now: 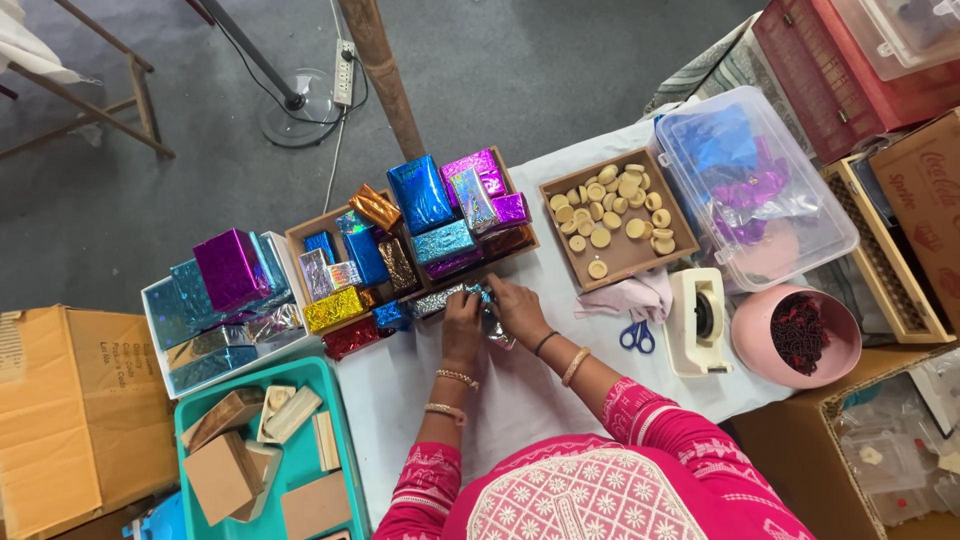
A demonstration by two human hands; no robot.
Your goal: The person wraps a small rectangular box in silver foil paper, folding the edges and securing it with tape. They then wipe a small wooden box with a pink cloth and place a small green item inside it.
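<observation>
The small box [478,300] under the left hand [462,318] and right hand [519,305] wears crinkled, glossy holographic foil, as do the wrapped boxes [430,215] beside it. The tabletop [500,400] is covered in matt white cloth. The round discs [615,210] look like smooth pale wood in a matt cardboard tray [625,262]. The storage bin [760,190] is clear glossy plastic; the bare boxes [225,470] are matt brown cardboard.

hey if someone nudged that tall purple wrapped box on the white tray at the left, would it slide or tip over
Likely tip or slide off: the purple wrapped box sits atop other foil-wrapped boxes in the white tray, not on a flat base. Its glossy wrap looks slippery, so it would probably skid easily. Probably light, if it covers a cardboard box like those in the teal tray.
</observation>
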